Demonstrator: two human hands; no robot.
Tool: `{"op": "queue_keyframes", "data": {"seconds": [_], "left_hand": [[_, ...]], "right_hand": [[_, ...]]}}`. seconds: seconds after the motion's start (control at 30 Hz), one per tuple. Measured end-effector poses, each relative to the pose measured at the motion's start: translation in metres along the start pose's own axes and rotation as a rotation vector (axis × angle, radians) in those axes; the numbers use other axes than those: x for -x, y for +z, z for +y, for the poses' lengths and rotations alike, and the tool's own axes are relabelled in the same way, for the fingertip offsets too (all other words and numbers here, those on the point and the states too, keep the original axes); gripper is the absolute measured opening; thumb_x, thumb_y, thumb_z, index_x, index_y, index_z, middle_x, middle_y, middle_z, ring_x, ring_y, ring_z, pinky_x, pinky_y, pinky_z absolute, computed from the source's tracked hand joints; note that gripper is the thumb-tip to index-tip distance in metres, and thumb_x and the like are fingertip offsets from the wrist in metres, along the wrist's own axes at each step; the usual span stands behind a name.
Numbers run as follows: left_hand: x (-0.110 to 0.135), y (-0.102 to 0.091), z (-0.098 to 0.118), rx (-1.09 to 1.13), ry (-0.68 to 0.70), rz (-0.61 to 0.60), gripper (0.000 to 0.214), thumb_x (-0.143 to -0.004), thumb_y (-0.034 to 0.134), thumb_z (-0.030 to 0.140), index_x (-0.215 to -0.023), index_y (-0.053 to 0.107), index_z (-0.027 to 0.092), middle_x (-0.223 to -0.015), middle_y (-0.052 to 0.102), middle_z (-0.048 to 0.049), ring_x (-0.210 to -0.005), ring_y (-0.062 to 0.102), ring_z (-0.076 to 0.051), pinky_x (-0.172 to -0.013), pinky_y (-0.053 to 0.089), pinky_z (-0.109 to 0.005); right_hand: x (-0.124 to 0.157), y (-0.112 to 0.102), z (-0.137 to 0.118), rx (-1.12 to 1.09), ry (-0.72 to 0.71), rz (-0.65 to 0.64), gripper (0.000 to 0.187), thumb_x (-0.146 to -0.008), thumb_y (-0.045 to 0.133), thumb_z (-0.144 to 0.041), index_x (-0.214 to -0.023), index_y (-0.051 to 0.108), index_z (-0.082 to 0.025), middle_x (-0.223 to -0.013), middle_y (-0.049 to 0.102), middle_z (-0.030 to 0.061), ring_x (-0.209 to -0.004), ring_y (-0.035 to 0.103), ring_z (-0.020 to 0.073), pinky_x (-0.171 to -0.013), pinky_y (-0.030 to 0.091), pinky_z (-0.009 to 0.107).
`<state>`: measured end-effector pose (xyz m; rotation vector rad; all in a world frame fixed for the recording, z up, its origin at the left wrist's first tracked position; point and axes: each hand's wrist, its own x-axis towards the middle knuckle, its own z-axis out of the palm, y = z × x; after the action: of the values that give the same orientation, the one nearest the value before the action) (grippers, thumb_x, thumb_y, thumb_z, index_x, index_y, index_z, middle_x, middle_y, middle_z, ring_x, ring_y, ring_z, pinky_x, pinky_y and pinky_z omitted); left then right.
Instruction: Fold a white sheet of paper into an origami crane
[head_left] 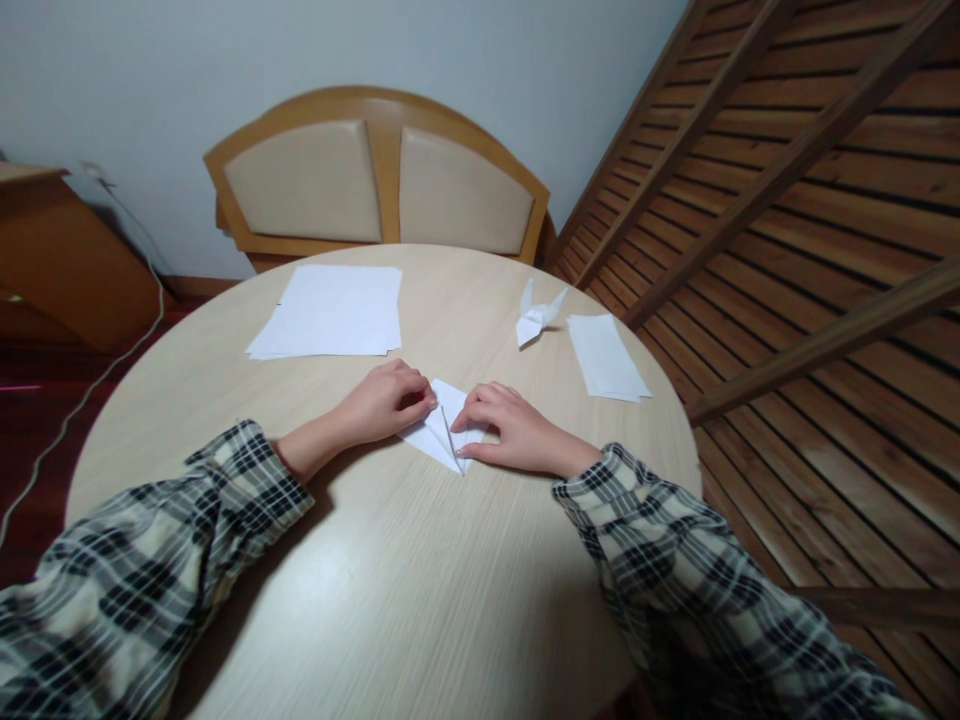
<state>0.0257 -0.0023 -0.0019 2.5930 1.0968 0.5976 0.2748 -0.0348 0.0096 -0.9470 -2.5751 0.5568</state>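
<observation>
A partly folded white paper piece (pixel 442 432) lies on the round light-wood table (pixel 390 560), near the middle. My left hand (pixel 386 402) has its fingers curled and pinched on the paper's left flap. My right hand (pixel 514 430) presses down on the paper's right side with fingers bent and held together. Both arms wear checked sleeves.
A stack of white sheets (pixel 330 310) lies at the far left of the table. A finished folded paper crane (pixel 536 315) stands at the far right, beside a smaller stack of paper (pixel 606 357). A wooden chair (pixel 382 180) stands behind the table, with slatted wood to the right.
</observation>
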Motion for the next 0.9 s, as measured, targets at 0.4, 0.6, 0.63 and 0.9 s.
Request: {"op": "queue_keyframes", "data": {"seconds": [0.4, 0.6, 0.63, 0.9], "left_hand": [[-0.001, 0.000, 0.003, -0.025, -0.008, -0.022, 0.024, -0.094, 0.049, 0.032, -0.083, 0.065, 0.019, -0.078, 0.066, -0.0064, -0.084, 0.054, -0.024, -0.080, 0.042, -0.037], [0.000, 0.001, 0.004, -0.043, -0.008, -0.022, 0.024, -0.095, 0.047, 0.031, -0.082, 0.063, 0.019, -0.078, 0.065, -0.0063, -0.084, 0.054, -0.023, -0.080, 0.042, -0.037], [0.000, 0.001, 0.003, -0.046, -0.006, -0.020, 0.024, -0.095, 0.047, 0.031, -0.082, 0.063, 0.019, -0.077, 0.064, -0.0064, -0.083, 0.053, -0.023, -0.079, 0.042, -0.037], [-0.002, 0.005, 0.003, -0.095, -0.018, -0.014, 0.028, -0.097, 0.044, 0.033, -0.081, 0.060, 0.018, -0.077, 0.063, -0.0067, -0.082, 0.051, -0.023, -0.079, 0.041, -0.039]], "right_hand": [[0.006, -0.001, -0.021, 0.034, 0.147, -0.084, 0.037, -0.084, 0.074, -0.033, -0.116, 0.061, -0.022, -0.120, 0.055, 0.0093, -0.116, 0.047, 0.0286, -0.104, 0.036, 0.048], [0.011, 0.003, -0.027, 0.039, 0.162, -0.081, 0.045, -0.083, 0.075, -0.034, -0.124, 0.058, -0.023, -0.126, 0.052, 0.0111, -0.122, 0.044, 0.0303, -0.106, 0.035, 0.051], [0.011, 0.002, -0.027, 0.035, 0.162, -0.088, 0.046, -0.084, 0.075, -0.034, -0.124, 0.058, -0.023, -0.127, 0.052, 0.0110, -0.123, 0.044, 0.0302, -0.107, 0.034, 0.051], [0.015, -0.007, -0.022, -0.047, 0.101, -0.113, 0.030, -0.082, 0.078, -0.030, -0.110, 0.067, -0.025, -0.124, 0.055, 0.0079, -0.123, 0.046, 0.0274, -0.110, 0.034, 0.050]]}}
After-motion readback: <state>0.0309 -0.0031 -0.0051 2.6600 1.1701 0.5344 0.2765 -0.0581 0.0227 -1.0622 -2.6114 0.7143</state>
